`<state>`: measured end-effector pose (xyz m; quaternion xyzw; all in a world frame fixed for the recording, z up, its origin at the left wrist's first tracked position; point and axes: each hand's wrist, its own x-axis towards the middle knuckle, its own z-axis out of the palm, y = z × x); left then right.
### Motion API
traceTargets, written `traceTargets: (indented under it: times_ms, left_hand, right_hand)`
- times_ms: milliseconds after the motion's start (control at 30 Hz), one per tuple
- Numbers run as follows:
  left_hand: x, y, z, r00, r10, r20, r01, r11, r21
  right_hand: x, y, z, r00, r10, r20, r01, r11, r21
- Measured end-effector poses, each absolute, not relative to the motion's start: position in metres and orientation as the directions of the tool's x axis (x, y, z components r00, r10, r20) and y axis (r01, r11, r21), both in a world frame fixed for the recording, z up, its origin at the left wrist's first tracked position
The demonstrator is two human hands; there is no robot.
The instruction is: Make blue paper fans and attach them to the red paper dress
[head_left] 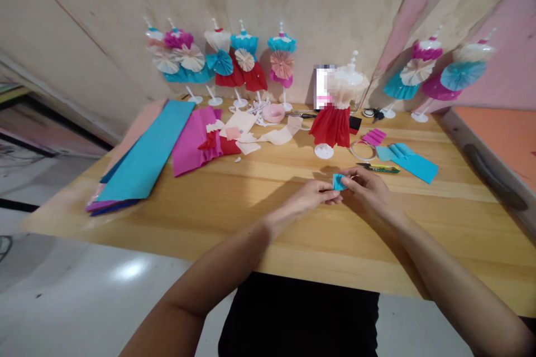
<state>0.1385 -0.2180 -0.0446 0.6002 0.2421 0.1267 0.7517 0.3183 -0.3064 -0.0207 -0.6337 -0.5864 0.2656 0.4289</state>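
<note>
A small folded piece of turquoise crepe paper (339,182) is pinched between my left hand (312,195) and my right hand (368,189), just above the wooden tabletop (251,223). Its lower part is hidden by my fingers. Close to my right hand lie a green-and-yellow-handled craft knife (379,168), a thin wire ring (362,150) and a pleated turquoise paper strip (406,162). Beyond them is a folded pink paper strip (374,136). A miniature dress form with a red paper skirt (333,125) stands ahead of my hands.
Several decorated miniature dress forms (245,61) line the wall behind the table. Long crepe paper sheets (146,150) and pink paper (196,142) lie at the left, with paper scraps (247,134), a pink bowl (273,112) and scissors (301,115) farther back.
</note>
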Motion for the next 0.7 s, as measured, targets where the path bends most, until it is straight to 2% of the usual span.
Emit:
traceTargets:
  times_ms: [67, 133, 200, 267, 467, 700]
  left_hand:
    - [0.136, -0.217, -0.04, 0.85, 0.489, -0.197, 0.096, 0.224, 0.97]
    - [0.135, -0.216, -0.035, 0.855, 0.481, -0.195, 0.11, 0.199, 0.974]
    - [0.134, -0.215, -0.031, 0.869, 0.448, -0.209, 0.152, 0.161, 0.975]
    - [0.134, -0.215, -0.028, 0.883, 0.41, -0.226, 0.197, 0.112, 0.974]
    - [0.132, -0.216, -0.025, 0.891, 0.373, -0.259, 0.254, 0.062, 0.965]
    - [0.13, -0.211, -0.032, 0.917, 0.333, -0.22, 0.205, 0.08, 0.975]
  right_hand:
    - [0.325, -0.307, -0.01, 0.116, 0.939, 0.325, 0.682, 0.162, -0.713]
    - [0.329, -0.309, 0.001, -0.063, 0.889, 0.453, 0.81, 0.311, -0.497]
    - [0.329, -0.311, 0.008, -0.276, 0.836, 0.475, 0.841, 0.449, -0.302]
    - [0.325, -0.313, 0.01, -0.404, 0.804, 0.437, 0.829, 0.524, -0.197]
    - [0.317, -0.315, 0.006, -0.458, 0.819, 0.345, 0.841, 0.525, -0.131]
    - [0.32, -0.315, 0.009, -0.438, 0.842, 0.314, 0.864, 0.491, -0.111]
